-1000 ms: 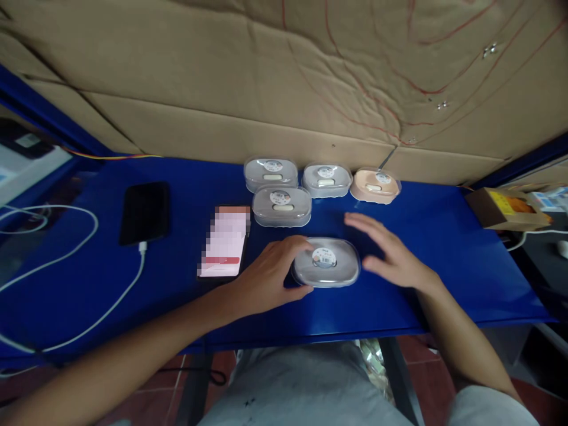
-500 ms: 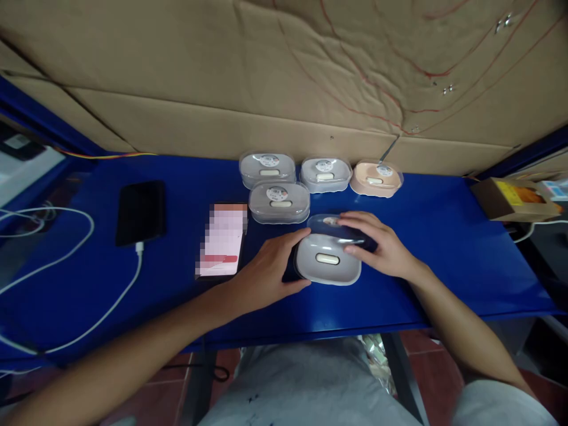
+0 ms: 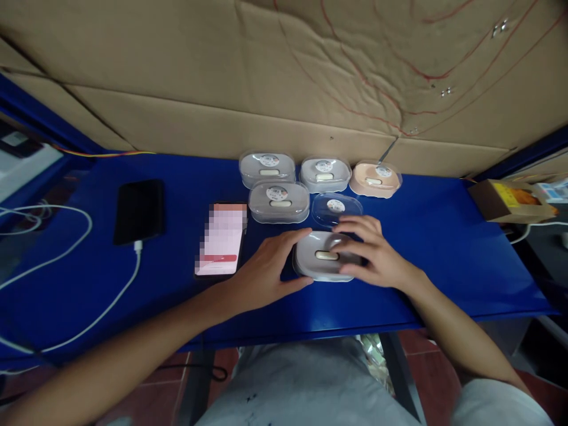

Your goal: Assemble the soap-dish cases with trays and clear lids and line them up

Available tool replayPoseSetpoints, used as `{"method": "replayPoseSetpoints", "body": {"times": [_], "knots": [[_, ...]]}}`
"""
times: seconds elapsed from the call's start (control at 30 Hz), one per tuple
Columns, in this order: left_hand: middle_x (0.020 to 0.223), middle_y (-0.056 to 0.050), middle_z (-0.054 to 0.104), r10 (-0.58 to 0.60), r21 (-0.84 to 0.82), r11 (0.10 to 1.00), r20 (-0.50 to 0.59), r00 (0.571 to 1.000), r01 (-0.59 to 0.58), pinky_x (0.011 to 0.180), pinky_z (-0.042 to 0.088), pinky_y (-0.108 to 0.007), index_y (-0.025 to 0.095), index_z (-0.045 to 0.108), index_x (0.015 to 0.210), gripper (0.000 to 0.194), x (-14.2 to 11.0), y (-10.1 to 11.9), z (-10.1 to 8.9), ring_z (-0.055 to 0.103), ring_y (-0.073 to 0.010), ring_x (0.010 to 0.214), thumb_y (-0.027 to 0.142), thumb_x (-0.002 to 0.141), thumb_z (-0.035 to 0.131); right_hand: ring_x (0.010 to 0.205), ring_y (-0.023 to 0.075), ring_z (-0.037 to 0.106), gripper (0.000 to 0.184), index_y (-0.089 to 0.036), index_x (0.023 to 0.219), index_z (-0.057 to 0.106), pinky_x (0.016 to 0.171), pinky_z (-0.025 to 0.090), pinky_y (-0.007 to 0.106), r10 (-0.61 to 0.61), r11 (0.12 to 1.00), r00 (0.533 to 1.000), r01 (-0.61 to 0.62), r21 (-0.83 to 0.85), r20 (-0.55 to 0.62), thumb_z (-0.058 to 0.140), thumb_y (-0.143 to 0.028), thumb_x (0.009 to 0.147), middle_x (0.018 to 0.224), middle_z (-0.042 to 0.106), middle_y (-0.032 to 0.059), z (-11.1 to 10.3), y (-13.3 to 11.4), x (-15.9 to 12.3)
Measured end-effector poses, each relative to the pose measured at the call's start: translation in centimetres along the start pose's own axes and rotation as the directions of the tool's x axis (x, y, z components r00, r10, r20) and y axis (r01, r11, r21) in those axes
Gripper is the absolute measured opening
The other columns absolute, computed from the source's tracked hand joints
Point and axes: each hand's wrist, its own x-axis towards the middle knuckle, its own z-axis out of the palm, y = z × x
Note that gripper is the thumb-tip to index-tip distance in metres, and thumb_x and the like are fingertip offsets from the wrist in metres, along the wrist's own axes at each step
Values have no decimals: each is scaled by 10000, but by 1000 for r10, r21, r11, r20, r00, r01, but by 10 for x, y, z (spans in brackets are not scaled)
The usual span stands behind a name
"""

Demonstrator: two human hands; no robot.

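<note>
In the head view, a grey oval plastic box (image 3: 310, 253) with a cream oblong piece on its top lies on the blue table. My left hand (image 3: 277, 263) grips its left end between thumb and fingers. My right hand (image 3: 377, 251) is over its right end with fingers spread, partly hiding it; whether the fingertips touch the top I cannot tell. Just behind the box lies a clear plastic lid (image 3: 348, 208) with a round white label. Neither hand is on this lid.
Several similar lidded boxes stand behind, including a grey one (image 3: 279, 214) and a peach one (image 3: 373, 186). A lit phone (image 3: 222, 239) lies left of my left hand. Farther left is a black device (image 3: 139, 210) with a white cable (image 3: 122, 307). A cardboard wall (image 3: 177, 77) rises behind.
The clear lid has left my right hand and now lies behind the grey box. My right hand has come over the box's right end. My left hand has hardly moved.
</note>
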Motion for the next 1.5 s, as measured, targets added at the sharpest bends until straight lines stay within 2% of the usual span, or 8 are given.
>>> {"method": "replayPoseSetpoints", "body": {"times": [0.1,0.37,0.7,0.97,1.13,1.27,1.4,1.5], "knots": [[1648,-169,518,-7,-5,1000,-35,999,7,1195,465,-520,289,301,1650,842,1,0,-2,553,-367,1483,457,978,781,1472,348,543,521,-222,1334,678,1211,371,553,-17,1000,994,17,7,111,704,-621,1000,1454,667,148,1,-15,1],[1655,-189,508,-28,122,992,49,998,22,1229,395,-611,278,250,1687,1038,0,-2,2,506,-421,1506,435,882,886,1193,282,693,321,-225,1180,698,1071,450,472,93,994,983,-101,39,157,750,-488,1004,1238,746,97,-10,-4,-1],[1636,-189,486,62,175,980,198,978,-98,1253,302,-699,280,631,1450,546,-1,8,-3,448,-421,1529,382,948,817,1132,289,689,253,-254,1055,685,1039,446,465,259,964,939,-267,7,225,776,-462,945,1158,744,69,-62,10,-22],[1580,-168,545,66,97,992,199,978,-87,1249,271,-693,212,696,946,189,0,6,-6,483,-412,1504,349,927,825,1185,413,673,323,-297,1078,757,937,499,579,568,819,784,-507,-269,249,785,-520,846,1240,752,104,-75,58,-74],[1497,-88,547,-5,-113,993,198,980,28,1202,422,-555,231,646,929,196,2,8,-13,549,-328,1397,230,882,836,1188,393,693,444,-316,1224,717,935,508,544,515,853,807,-446,-272,288,796,-594,887,1320,743,91,-63,46,-74],[1371,-90,564,-175,-312,935,8,985,168,1056,546,-432,251,628,1142,270,2,10,-13,648,-233,1166,154,907,719,1287,387,669,584,-329,1368,633,1016,497,544,439,897,864,-405,-178,247,748,-695,928,1433,702,95,-61,21,-52],[1339,-93,679,-419,-567,707,145,896,423,911,583,-417,263,587,1461,658,6,7,-16,703,-256,1059,232,838,794,1318,337,651,434,-290,1369,608,1081,495,504,276,960,941,-260,-104,198,693,-547,1030,1331,724,96,-52,-3,-28],[1160,-57,794,-508,-700,491,253,824,518,989,551,-421,217,769,1240,457,11,3,-18,719,-299,1131,276,793,844,1290,327,658,379,-291,1375,602,1090,499,508,201,977,975,-192,-97,96,681,-474,1053,1303,715,104,-43,-17,-16]]}}
